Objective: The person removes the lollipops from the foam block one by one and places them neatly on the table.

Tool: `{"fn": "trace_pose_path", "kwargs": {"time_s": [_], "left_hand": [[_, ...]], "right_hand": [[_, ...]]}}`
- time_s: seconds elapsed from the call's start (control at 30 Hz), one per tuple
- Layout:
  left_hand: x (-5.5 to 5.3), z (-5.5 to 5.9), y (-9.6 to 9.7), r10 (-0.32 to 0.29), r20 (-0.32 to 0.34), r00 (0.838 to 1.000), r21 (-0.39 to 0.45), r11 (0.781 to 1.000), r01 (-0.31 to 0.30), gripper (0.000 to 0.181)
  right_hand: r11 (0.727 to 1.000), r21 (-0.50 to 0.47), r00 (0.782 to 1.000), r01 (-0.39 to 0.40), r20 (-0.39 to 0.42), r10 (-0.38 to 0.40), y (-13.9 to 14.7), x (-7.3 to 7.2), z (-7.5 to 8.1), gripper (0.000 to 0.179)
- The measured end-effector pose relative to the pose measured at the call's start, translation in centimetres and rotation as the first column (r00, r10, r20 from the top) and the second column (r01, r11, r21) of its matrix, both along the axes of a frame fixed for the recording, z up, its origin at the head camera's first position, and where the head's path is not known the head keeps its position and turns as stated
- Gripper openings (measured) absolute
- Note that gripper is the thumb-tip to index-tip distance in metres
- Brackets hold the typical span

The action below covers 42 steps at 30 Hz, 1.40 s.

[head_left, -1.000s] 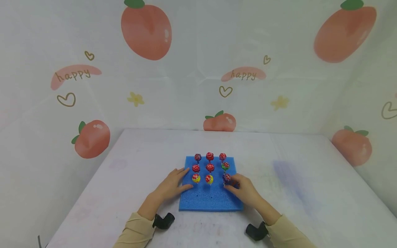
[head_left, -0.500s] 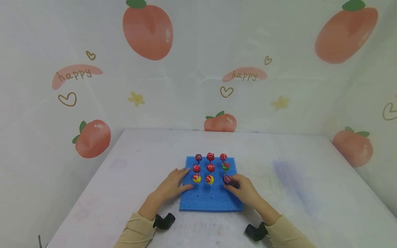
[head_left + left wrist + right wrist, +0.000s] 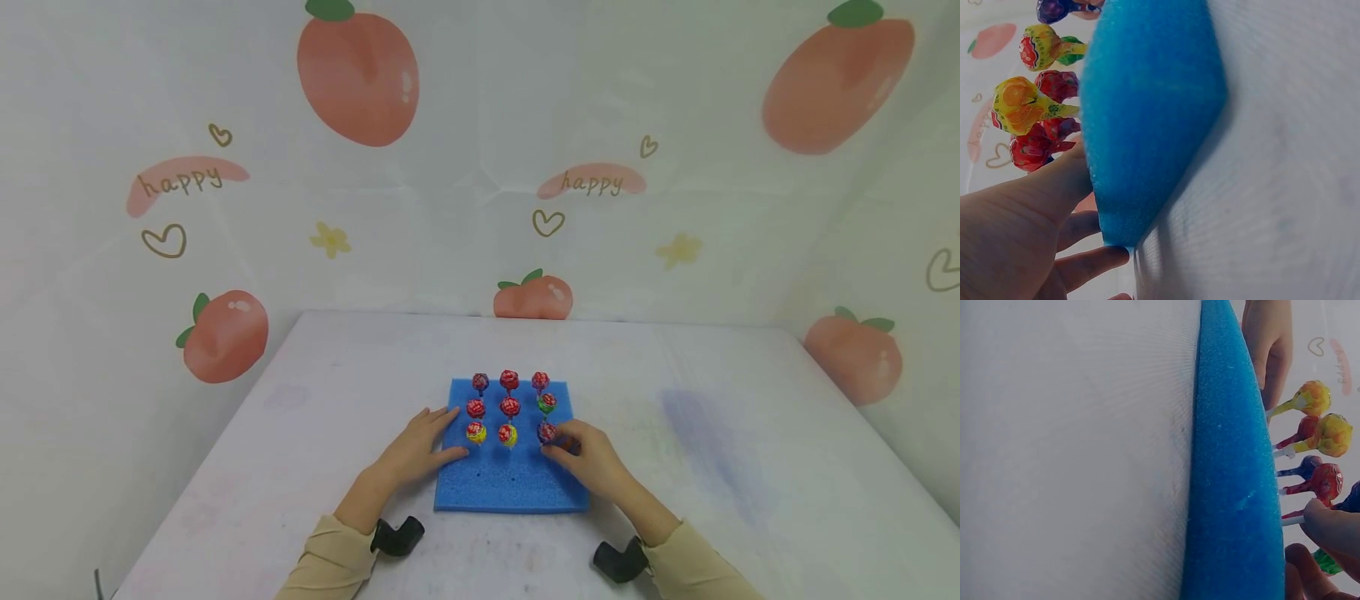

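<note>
- Lollipop (image 3: 545, 432) is being pinched by the right hand (image 3: 592, 461) above the foam (image 3: 495, 494), right of the yellow lollipops (image 3: 507, 436).
- The foam is being touched by the left hand (image 3: 408, 448), fingers apart.

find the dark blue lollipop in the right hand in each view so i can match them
Head: dark blue lollipop in the right hand, right of centre, below the middle.
Left wrist: lollipop at the top edge, left of centre.
Right wrist: lollipop at the right edge, below the middle, partly cut off.
Shared landmark: blue board.
</note>
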State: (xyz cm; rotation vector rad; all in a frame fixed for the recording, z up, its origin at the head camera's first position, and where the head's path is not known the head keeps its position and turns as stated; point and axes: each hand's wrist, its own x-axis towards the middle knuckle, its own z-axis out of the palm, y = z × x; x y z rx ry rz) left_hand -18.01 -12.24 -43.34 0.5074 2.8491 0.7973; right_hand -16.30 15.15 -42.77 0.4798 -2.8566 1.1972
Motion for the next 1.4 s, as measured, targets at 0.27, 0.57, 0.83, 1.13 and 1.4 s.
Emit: {"fn": "trace_pose_path", "kwargs": {"time_s": [0.27,0.57,0.83,1.13,1.4], "left_hand": [[-0.1,-0.2,0.0,0.001,0.000,1.000,-0.002,1.000,-0.001,0.068],[-0.1,-0.1,0.0,0.007,0.008,1.000,0.003,1.000,-0.007,0.069],[-0.1,0.1,0.1,0.009,0.001,1.000,0.000,1.000,-0.009,0.068],[0.0,0.1,0.1,0.011,0.003,1.000,0.002,1.000,-0.011,0.068],[-0.1,0.0,0.0,0.006,-0.001,1.000,0.003,1.000,-0.006,0.068]], "right_hand": [[0.999,-0.039,0.999,0.010,0.038,-0.009,0.0,0.1,0.3,0.013],[0.998,-0.055,1.000,-0.008,0.022,0.009,0.2,0.0,0.7,0.014],[0.998,-0.054,1.000,-0.011,0.006,0.011,0.4,-0.2,1.0,0.015],[0.997,-0.076,1.000,0.006,0.026,-0.004,0.9,-0.3,1.3,0.016],[0.996,-0.082,0.999,0.042,0.032,-0.039,1.4,-0.4,1.3,0.013]]}}
